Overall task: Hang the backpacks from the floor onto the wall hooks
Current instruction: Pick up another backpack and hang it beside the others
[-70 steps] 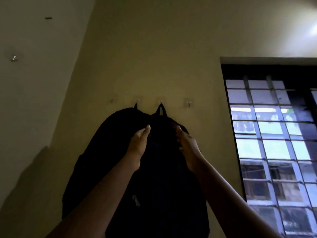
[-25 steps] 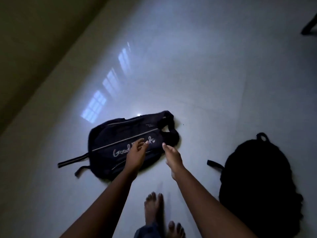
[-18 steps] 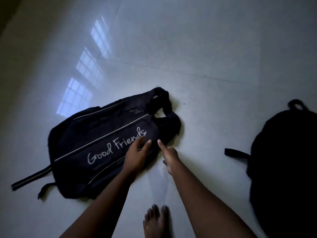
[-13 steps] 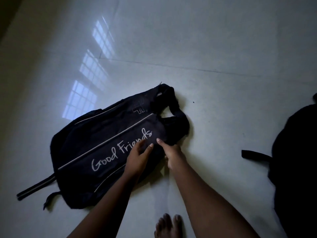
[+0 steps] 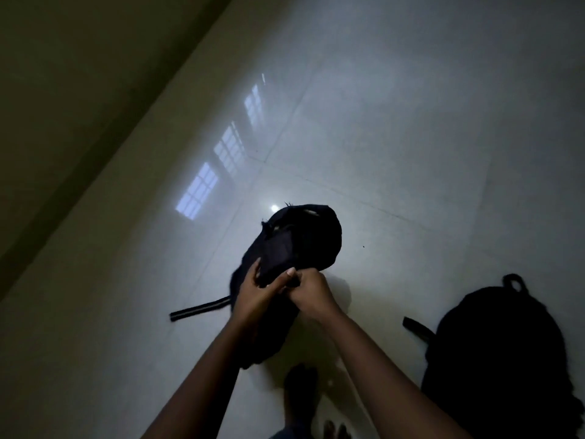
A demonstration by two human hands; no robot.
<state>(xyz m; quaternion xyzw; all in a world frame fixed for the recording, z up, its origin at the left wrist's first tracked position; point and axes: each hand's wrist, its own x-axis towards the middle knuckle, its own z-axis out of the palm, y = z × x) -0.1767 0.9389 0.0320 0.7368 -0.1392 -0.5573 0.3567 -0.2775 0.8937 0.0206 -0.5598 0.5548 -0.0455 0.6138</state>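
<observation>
the dark backpack (image 5: 294,248) is off the floor (image 5: 395,137) now, bunched up in front of the person at the middle of the view, with both hands closed on its top end. the left hand (image 5: 256,293) wraps the fabric from the left side, thumb up against the cloth, and the right hand (image 5: 311,293) is fisted tight just beside it, so each grip is holding this one bag (whether the top loop itself is inside a fist i can't tell, it's too dim). the bag sags below the hands toward a bare foot (image 5: 300,394), and one striped strap (image 5: 199,308) trails out to the left, its end seeming to lie on the tiles.

i'd call this the pick-up step: the bag is raised but nowhere near a hook, and no hooks show from here, only the dark wall (image 5: 79,90) along the left. the next move, as i judge it, calls for finding the carry loop, holding it open, then turning to the wall and lifting the loop over a free hook. the trailing strap could snag underfoot on the way.

the bag looks soft and fairly empty, folding over on itself, near black with a little pale trim showing at the top edge.

a second backpack (image 5: 500,359), black and rounder, lies on the floor at the right, well apart, its top loop standing up, so there's more to hang after this one.
</observation>
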